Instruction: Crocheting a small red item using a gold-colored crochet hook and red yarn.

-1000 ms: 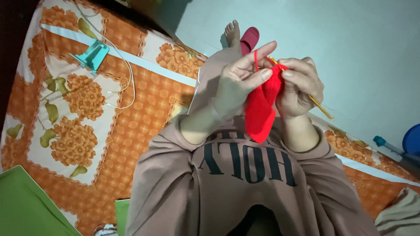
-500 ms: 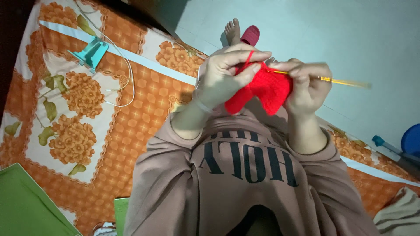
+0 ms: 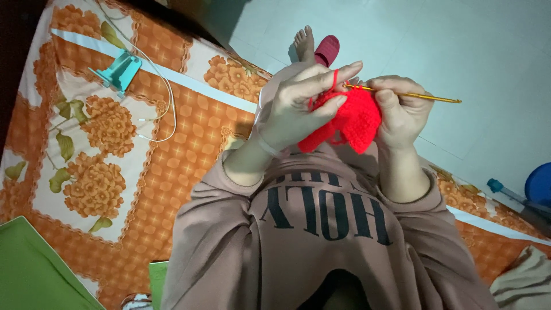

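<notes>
My left hand (image 3: 298, 112) holds a red crocheted piece (image 3: 350, 121) in front of my chest, with a strand of red yarn (image 3: 335, 79) running over the forefinger. My right hand (image 3: 402, 112) grips a thin golden crochet hook (image 3: 422, 96); its tip sits in the top edge of the red piece and its handle sticks out to the right. Both hands touch the red piece, which hangs bunched between them. I wear a dusty-pink sweatshirt (image 3: 321, 241) with dark lettering.
I sit on an orange floral mattress (image 3: 115, 143). A teal phone stand (image 3: 117, 72) and a white cable (image 3: 163, 103) lie on it to the left. A green cloth (image 3: 34, 270) is at lower left. A bare foot (image 3: 304, 45) and a red slipper (image 3: 327, 49) rest on the pale floor; a blue container (image 3: 539, 183) is at right.
The red piece has swung up from hanging long and vertical to a bunched, sideways hold. The hook has turned from pointing down-right to lying nearly level, handle to the right.
</notes>
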